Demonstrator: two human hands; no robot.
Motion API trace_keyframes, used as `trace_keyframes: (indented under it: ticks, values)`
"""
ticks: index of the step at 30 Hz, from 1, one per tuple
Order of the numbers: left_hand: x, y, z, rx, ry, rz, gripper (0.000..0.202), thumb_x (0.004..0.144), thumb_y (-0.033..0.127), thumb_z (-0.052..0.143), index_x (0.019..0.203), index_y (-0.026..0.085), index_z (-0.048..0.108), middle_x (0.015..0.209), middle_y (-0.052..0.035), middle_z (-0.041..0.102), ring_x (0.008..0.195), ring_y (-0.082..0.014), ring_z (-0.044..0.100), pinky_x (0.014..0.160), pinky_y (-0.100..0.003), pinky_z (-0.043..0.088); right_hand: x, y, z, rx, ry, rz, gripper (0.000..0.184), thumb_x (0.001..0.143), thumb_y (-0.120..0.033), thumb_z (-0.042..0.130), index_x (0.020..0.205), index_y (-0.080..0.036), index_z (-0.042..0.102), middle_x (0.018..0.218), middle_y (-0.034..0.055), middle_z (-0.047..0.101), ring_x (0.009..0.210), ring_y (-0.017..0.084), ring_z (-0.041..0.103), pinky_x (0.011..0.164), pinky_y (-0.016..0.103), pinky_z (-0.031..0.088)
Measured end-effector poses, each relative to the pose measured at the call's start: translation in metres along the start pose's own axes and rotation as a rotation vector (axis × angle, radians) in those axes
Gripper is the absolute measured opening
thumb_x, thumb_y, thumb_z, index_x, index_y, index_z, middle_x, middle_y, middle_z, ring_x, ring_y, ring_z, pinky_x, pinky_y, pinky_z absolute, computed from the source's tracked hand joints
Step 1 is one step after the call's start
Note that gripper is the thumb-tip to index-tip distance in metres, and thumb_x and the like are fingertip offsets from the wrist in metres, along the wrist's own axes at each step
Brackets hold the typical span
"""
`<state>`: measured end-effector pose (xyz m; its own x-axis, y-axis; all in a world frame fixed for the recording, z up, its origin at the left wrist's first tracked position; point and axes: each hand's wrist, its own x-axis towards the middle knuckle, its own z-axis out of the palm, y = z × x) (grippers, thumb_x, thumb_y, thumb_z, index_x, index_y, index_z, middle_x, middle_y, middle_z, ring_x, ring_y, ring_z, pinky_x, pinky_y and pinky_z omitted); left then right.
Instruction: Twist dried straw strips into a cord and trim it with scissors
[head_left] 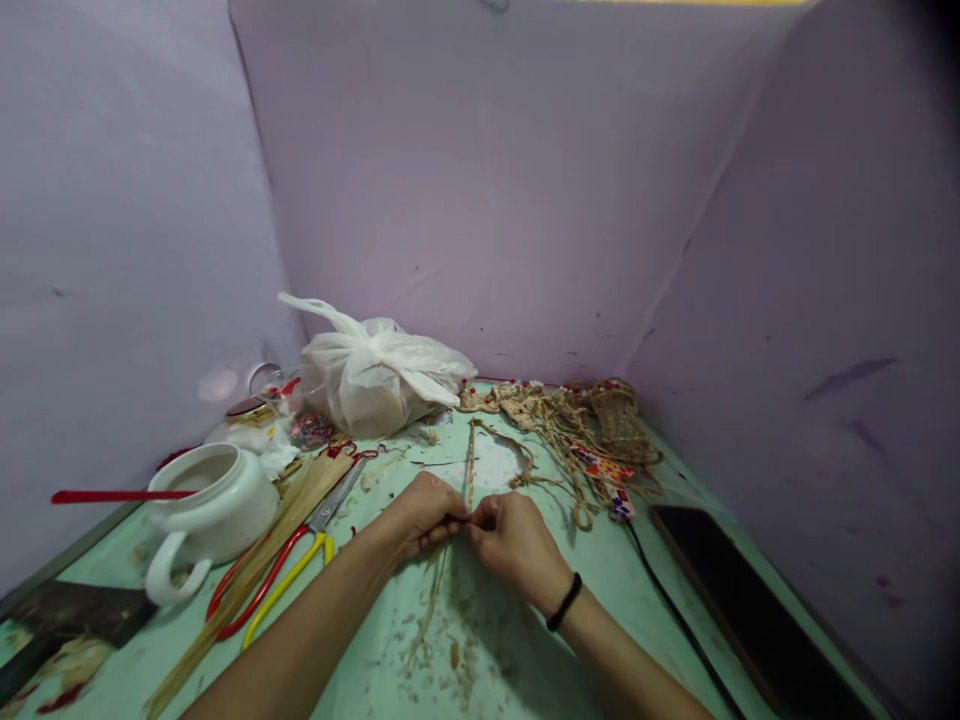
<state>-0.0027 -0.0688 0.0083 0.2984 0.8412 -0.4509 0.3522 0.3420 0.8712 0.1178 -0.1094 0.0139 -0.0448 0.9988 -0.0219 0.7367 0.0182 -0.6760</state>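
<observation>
My left hand (429, 513) and my right hand (511, 540) meet near the middle of the pale green table (397, 620), fingertips pinched close together. Between them runs a thin braided straw cord (471, 462), stretching away from me, with loose fibre ends (433, 600) hanging below toward the near side. Both hands are closed on the cord's near end; the exact grip is hidden by the fingers. A black band circles my right wrist. Beyond the hands, more twisted cord (525, 462) curves off to the right.
Left lie scissors (300, 540) with red and yellow handles, flat straw strips (247, 580), a white teapot-like pot (214, 500) with a red stick, and a dark blade (82, 612). A white plastic bag (382, 370), tangled twine (551, 420), a twine roll (619, 415) and a black phone-like slab (750, 610) surround the hands.
</observation>
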Motion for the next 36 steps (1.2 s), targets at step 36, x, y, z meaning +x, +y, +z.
trace_keyframes:
  ticks: [36]
  values:
    - [-0.007,0.008,-0.014,0.135,-0.160,0.101,0.009,0.052,0.018,0.050,0.045,0.013,0.052,0.034,0.0043,0.042,0.027,-0.0040,0.026,0.032,-0.019,0.015,0.015,0.011,0.003,0.609,-0.162,0.297,0.016,0.056,-0.012,0.047,0.040,-0.015,0.045,0.032,-0.0070,0.034,0.030,0.003,0.023,0.032,0.019,0.014]
